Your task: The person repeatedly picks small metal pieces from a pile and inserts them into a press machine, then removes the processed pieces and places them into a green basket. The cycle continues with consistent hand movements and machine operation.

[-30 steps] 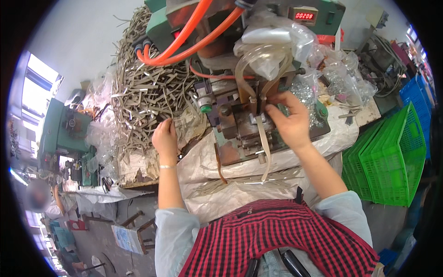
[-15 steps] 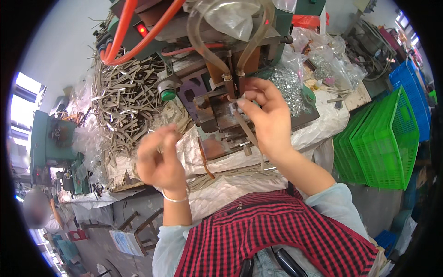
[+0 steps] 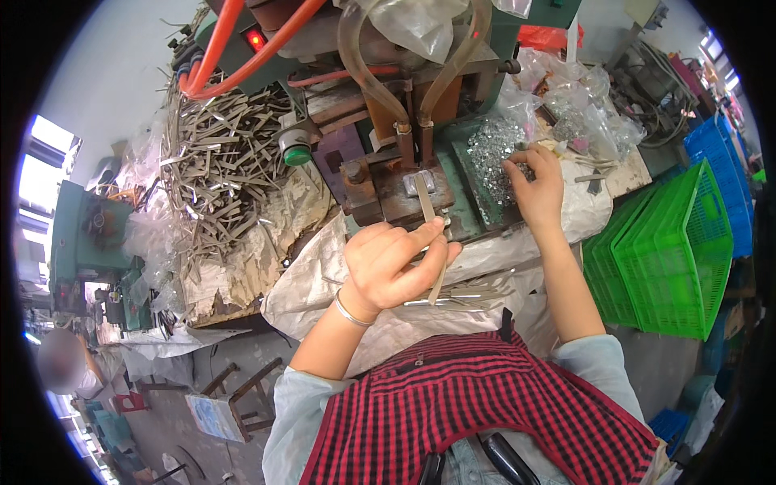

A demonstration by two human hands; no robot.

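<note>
My left hand (image 3: 392, 263) is closed in front of the machine, thumb and index finger pinching a flat metal strip (image 3: 425, 200). The strip's far end lies on a small pale seat on the dark machine block (image 3: 390, 204), under two upright copper-coloured posts (image 3: 406, 145). Its near end sticks out below my fingers. On the right, my right hand (image 3: 540, 190) is at the edge of a heap of small shiny metal pieces (image 3: 487, 153), fingertips curled together. Whether a piece is between those fingertips is too small to tell.
A big pile of metal strips (image 3: 218, 153) lies left of the machine. More strips (image 3: 477, 293) rest on the pale sheet before me. A green button (image 3: 297, 154) and orange hoses (image 3: 267, 50) are near the machine. Green crates (image 3: 659, 255) stand right. Another person sits far left.
My left hand has moved right and now grips the strip. My right hand has left the posts and strip and moved right to the heap of small pieces.
</note>
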